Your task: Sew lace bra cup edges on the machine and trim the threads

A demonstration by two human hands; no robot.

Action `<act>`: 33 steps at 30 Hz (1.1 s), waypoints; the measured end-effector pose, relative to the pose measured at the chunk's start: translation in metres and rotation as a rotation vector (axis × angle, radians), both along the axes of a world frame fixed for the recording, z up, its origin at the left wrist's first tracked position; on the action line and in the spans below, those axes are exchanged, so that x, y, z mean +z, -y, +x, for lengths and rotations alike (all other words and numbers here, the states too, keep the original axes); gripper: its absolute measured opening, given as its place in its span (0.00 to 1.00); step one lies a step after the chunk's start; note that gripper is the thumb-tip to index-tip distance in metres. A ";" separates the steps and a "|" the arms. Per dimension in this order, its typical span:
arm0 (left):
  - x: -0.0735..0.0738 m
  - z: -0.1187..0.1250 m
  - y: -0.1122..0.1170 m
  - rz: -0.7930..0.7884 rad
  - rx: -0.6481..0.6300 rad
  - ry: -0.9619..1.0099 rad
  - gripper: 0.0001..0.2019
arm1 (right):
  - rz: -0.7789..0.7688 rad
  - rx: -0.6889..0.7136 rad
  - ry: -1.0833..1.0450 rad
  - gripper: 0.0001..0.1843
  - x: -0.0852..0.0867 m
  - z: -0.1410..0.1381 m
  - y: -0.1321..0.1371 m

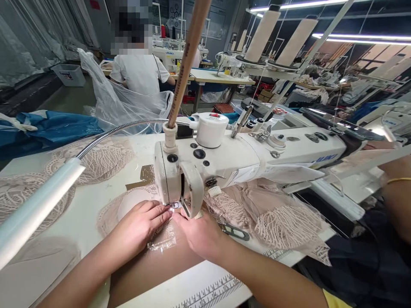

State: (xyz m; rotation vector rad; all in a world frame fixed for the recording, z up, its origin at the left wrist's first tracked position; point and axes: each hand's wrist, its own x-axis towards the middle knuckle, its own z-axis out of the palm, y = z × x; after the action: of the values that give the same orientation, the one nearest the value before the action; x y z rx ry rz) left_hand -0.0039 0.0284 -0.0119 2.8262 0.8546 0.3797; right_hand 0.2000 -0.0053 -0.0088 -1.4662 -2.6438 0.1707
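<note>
Beige lace fabric point(107, 216), with a smooth pale panel point(129, 204), lies spread beside the left hand point(146, 220), partly beneath it.

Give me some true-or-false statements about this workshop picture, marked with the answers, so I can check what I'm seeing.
1. The left hand and the right hand are close together at the needle end of the sewing machine. True.
2. The two large thread cones are bright red. False: they are pale beige.
3. A wooden rod rises from the machine's head. True.
4. The person in the white shirt is facing the camera. False: their back is turned to it.
5. All the lace lies on one side of the machine. False: lace pieces lie on both sides.
6. A ruler scale shows near the table's front edge. True.
</note>
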 end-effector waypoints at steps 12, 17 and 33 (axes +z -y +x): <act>-0.007 -0.002 -0.014 0.023 0.060 0.018 0.18 | 0.051 -0.003 -0.150 0.22 -0.013 0.006 -0.003; -0.005 -0.002 -0.013 0.057 0.079 0.029 0.18 | 0.066 -0.005 -0.167 0.22 -0.020 0.007 -0.003; 0.006 0.004 0.027 -0.053 0.236 -0.079 0.11 | 0.113 -0.071 -0.144 0.16 -0.013 0.012 -0.001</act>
State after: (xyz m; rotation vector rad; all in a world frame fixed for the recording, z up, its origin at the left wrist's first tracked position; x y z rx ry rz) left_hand 0.0005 0.0018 -0.0057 2.7145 1.2009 0.2714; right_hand 0.2121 -0.0047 -0.0219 -1.4514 -2.4427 0.1137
